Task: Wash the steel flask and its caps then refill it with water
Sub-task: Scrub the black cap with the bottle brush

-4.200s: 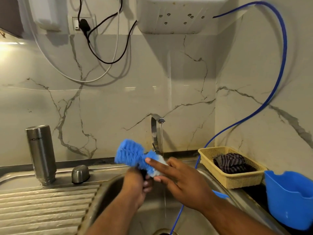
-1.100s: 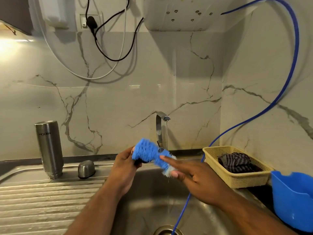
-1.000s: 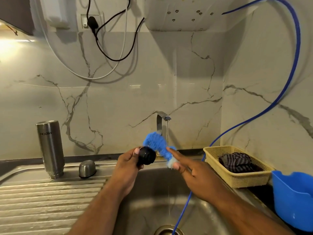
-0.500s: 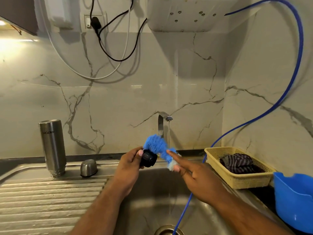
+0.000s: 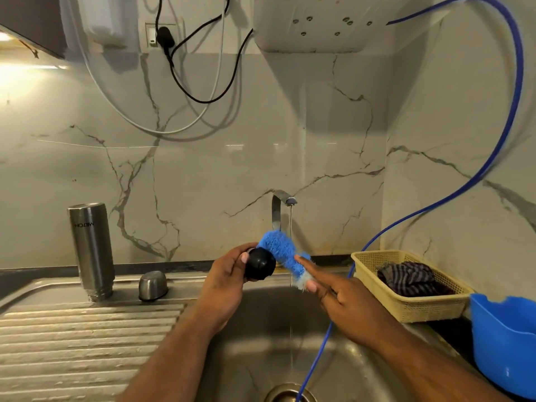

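Black cap (image 5: 259,266) gripped in left hand (image 5: 226,285); right hand (image 5: 348,306) pinches blue scrubber (image 5: 278,248).

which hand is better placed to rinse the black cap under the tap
Left, probably: the left hand grips the black cap right beside the tap; the right hand holds the blue scrubber.

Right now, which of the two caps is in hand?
The black cap, held by the left hand against the blue scrubber; the steel dome cap sits on the drainboard beside the flask.
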